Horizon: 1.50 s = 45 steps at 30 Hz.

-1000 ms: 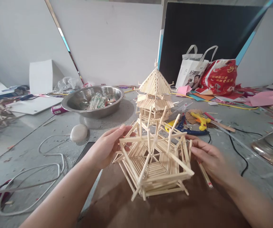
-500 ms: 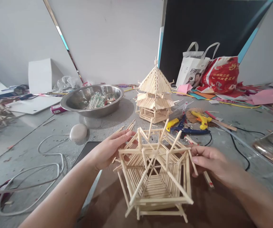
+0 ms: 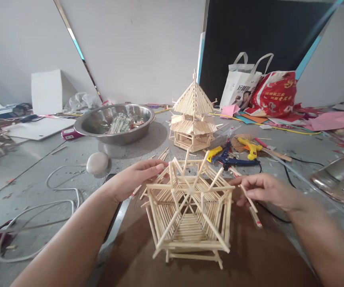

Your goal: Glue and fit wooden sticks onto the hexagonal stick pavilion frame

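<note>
A six-sided pavilion model (image 3: 186, 223) of thin wooden sticks sits before me, its open top showing spokes that meet at a hub and slatted inner walls. My left hand (image 3: 139, 175) holds its far left edge; some of the fingertips are hidden behind the sticks. Just off its right side, my right hand (image 3: 258, 191) pinches a short wooden stick (image 3: 248, 198), apart from the model. Behind stands a finished-looking stick pagoda (image 3: 193, 115) with a pointed roof.
A steel basin (image 3: 115, 137) holding plastic-wrapped packs stands at back left. Yellow-and-blue glue guns (image 3: 230, 159) lie right of the pagoda, with black cords. A white rounded device (image 3: 97, 163) with a cable lies left. Bags (image 3: 275, 93) and coloured paper are at back right.
My right hand has drawn away from the model's right side, with the stick in its fingers. The model has shifted slightly left and tilted a little; my left hand stays at its edge.
</note>
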Each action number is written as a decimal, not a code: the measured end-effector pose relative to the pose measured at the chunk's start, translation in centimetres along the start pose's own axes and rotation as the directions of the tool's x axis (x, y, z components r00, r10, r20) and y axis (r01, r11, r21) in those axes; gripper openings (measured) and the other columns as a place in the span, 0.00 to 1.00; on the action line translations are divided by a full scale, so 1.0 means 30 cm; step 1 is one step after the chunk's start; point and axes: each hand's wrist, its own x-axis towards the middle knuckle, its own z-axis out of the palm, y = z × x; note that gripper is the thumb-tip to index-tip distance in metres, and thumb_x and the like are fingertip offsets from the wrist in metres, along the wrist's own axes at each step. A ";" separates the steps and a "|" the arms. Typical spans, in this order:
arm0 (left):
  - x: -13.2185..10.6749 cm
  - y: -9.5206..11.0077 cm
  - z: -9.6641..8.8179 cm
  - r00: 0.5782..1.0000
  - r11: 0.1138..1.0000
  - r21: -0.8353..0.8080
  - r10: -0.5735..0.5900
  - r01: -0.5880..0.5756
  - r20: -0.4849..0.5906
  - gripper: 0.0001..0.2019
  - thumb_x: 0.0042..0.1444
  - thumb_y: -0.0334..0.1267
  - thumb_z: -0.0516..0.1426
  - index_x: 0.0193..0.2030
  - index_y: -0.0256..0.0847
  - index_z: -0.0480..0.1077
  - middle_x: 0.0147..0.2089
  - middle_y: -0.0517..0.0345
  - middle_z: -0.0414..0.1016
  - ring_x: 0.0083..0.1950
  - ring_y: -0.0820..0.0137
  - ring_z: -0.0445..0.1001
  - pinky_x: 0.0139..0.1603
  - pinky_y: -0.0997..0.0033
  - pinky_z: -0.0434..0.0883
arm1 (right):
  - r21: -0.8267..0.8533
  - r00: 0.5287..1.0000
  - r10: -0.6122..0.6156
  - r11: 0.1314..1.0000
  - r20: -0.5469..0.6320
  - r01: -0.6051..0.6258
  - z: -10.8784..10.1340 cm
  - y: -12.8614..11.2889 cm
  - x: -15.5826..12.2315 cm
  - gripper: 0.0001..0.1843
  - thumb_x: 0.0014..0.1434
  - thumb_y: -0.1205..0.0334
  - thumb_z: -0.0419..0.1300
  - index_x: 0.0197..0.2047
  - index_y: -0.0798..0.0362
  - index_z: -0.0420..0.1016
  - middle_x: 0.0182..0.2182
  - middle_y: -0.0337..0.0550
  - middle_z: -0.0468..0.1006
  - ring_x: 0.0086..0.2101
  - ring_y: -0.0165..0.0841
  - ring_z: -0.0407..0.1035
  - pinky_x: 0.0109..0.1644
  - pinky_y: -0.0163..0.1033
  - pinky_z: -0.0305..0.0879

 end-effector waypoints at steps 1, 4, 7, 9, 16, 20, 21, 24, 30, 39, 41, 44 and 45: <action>-0.002 0.005 -0.002 0.999 0.998 0.054 0.025 -0.023 -0.033 0.15 0.49 0.45 0.58 0.43 0.42 0.72 0.35 0.54 0.75 0.34 0.69 0.71 0.34 0.72 0.67 | 0.023 0.999 0.018 1.000 -0.031 -0.017 -0.009 0.000 -0.001 0.08 0.52 0.59 0.57 0.27 0.55 0.72 0.35 0.47 0.78 0.34 0.37 0.73 0.36 0.40 0.66; -0.012 0.024 -0.016 0.984 0.980 0.188 0.098 -0.069 -0.148 0.15 0.49 0.46 0.58 0.41 0.42 0.73 0.36 0.55 0.75 0.37 0.68 0.70 0.39 0.71 0.66 | 0.063 0.993 0.062 0.996 -0.098 -0.056 -0.031 -0.018 -0.015 0.09 0.52 0.56 0.58 0.30 0.54 0.72 0.27 0.44 0.78 0.25 0.33 0.72 0.27 0.36 0.65; -0.035 0.057 -0.034 0.939 0.957 0.262 0.202 -0.129 -0.278 0.15 0.47 0.47 0.58 0.39 0.41 0.73 0.37 0.54 0.75 0.38 0.67 0.69 0.38 0.71 0.66 | 0.051 0.985 0.047 0.998 -0.164 -0.039 -0.034 -0.059 -0.040 0.11 0.49 0.54 0.59 0.27 0.54 0.70 0.21 0.42 0.77 0.20 0.31 0.70 0.24 0.35 0.64; -0.061 0.087 -0.039 0.897 0.940 0.294 0.276 -0.176 -0.345 0.15 0.48 0.47 0.58 0.39 0.40 0.73 0.37 0.53 0.74 0.35 0.69 0.68 0.32 0.74 0.66 | 0.024 0.975 0.033 0.999 -0.221 -0.028 -0.019 -0.098 -0.057 0.12 0.47 0.53 0.61 0.23 0.53 0.68 0.23 0.43 0.77 0.18 0.30 0.68 0.22 0.35 0.63; -0.172 0.172 0.028 0.848 0.847 0.361 0.484 -0.391 -0.216 0.15 0.49 0.46 0.57 0.41 0.41 0.74 0.34 0.53 0.75 0.23 0.75 0.64 0.22 0.77 0.63 | -0.311 0.990 -0.053 0.951 -0.133 0.009 0.124 -0.224 -0.067 0.05 0.52 0.60 0.55 0.27 0.52 0.65 0.20 0.35 0.72 0.18 0.26 0.64 0.21 0.32 0.58; -0.197 0.183 0.070 0.846 0.789 0.436 0.523 -0.433 -0.105 0.14 0.48 0.41 0.58 0.42 0.42 0.74 0.30 0.56 0.74 0.25 0.74 0.64 0.23 0.77 0.62 | -0.535 0.971 -0.198 0.839 -0.133 0.098 0.205 -0.265 -0.046 0.04 0.51 0.64 0.53 0.26 0.51 0.66 0.18 0.32 0.66 0.20 0.24 0.58 0.21 0.30 0.52; -0.199 0.181 0.074 0.847 0.783 0.443 0.523 -0.436 -0.090 0.13 0.48 0.40 0.58 0.42 0.42 0.74 0.30 0.57 0.73 0.26 0.73 0.65 0.24 0.77 0.62 | -0.549 0.966 -0.218 0.829 -0.139 0.108 0.219 -0.270 -0.039 0.04 0.51 0.64 0.53 0.26 0.51 0.67 0.18 0.32 0.66 0.20 0.24 0.58 0.21 0.30 0.51; -0.193 0.168 0.068 0.864 0.773 0.476 0.501 -0.419 -0.054 0.11 0.47 0.38 0.59 0.39 0.42 0.75 0.30 0.58 0.73 0.28 0.72 0.65 0.25 0.77 0.60 | -0.496 0.962 -0.214 0.862 -0.169 0.105 0.248 -0.265 -0.017 0.07 0.54 0.59 0.52 0.31 0.51 0.70 0.21 0.33 0.67 0.20 0.24 0.58 0.22 0.30 0.52; -0.153 0.138 0.049 0.905 0.676 0.634 0.416 -0.375 0.092 0.06 0.49 0.37 0.55 0.29 0.44 0.74 0.22 0.62 0.69 0.22 0.74 0.61 0.23 0.76 0.55 | -0.201 0.961 -0.076 0.979 -0.267 0.022 0.283 -0.217 0.033 0.10 0.50 0.55 0.57 0.30 0.54 0.69 0.18 0.32 0.64 0.16 0.22 0.57 0.19 0.31 0.52; -0.123 0.124 0.106 0.899 0.587 0.682 0.313 -0.436 0.306 0.08 0.45 0.31 0.53 0.22 0.45 0.73 0.19 0.63 0.69 0.21 0.73 0.63 0.22 0.76 0.57 | -0.435 0.944 -0.216 0.896 -0.248 0.091 0.300 -0.227 0.029 0.09 0.54 0.59 0.54 0.31 0.51 0.75 0.26 0.36 0.75 0.27 0.29 0.66 0.31 0.34 0.59; -0.116 0.115 0.109 0.893 0.562 0.695 0.304 -0.449 0.331 0.09 0.45 0.30 0.53 0.23 0.46 0.73 0.22 0.63 0.72 0.24 0.72 0.66 0.25 0.75 0.59 | -0.460 0.951 -0.238 0.879 -0.198 0.124 0.299 -0.236 0.022 0.10 0.55 0.61 0.53 0.36 0.50 0.76 0.31 0.37 0.78 0.31 0.30 0.69 0.35 0.35 0.61; -0.108 0.106 0.110 0.887 0.533 0.709 0.284 -0.462 0.365 0.10 0.46 0.29 0.52 0.24 0.45 0.73 0.26 0.62 0.74 0.27 0.70 0.69 0.29 0.73 0.62 | -0.471 0.958 -0.255 0.866 -0.128 0.167 0.300 -0.245 0.015 0.13 0.57 0.62 0.52 0.41 0.46 0.76 0.37 0.36 0.79 0.36 0.32 0.71 0.39 0.36 0.63; -0.108 0.105 0.110 0.883 0.529 0.706 0.282 -0.470 0.376 0.10 0.46 0.29 0.51 0.25 0.45 0.72 0.26 0.61 0.75 0.28 0.70 0.69 0.30 0.73 0.62 | -0.472 0.958 -0.263 0.863 -0.113 0.181 0.300 -0.246 0.014 0.13 0.57 0.62 0.52 0.41 0.46 0.76 0.38 0.36 0.79 0.37 0.32 0.71 0.40 0.36 0.63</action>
